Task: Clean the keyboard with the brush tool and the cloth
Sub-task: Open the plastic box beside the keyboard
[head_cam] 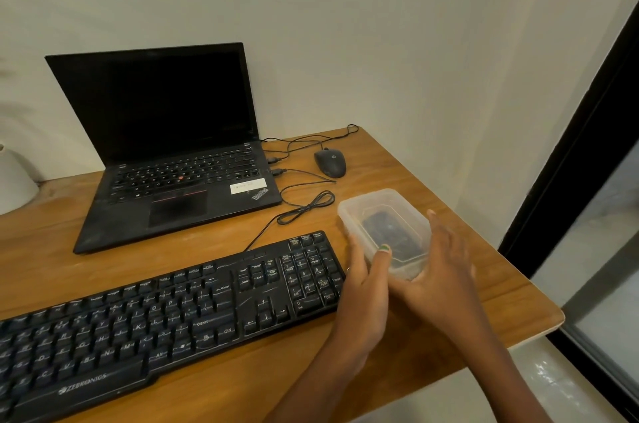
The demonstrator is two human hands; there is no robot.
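Note:
A black wired keyboard (166, 312) lies across the front of the wooden desk (484, 249). To its right stands a clear plastic container (377, 211) with a lid; something dark shows through it, and I cannot tell what. My left hand (366, 280) grips the container's near left side, thumb on the lid. My right hand (442, 270) holds its right side, fingers stretched up along the wall. No brush or cloth shows in the open.
An open black laptop (173, 152) sits at the back with a dark screen. A black mouse (330, 162) and looped cables (307, 204) lie between laptop and container. A white rounded object (14, 180) is at far left. The desk's edge runs close on the right.

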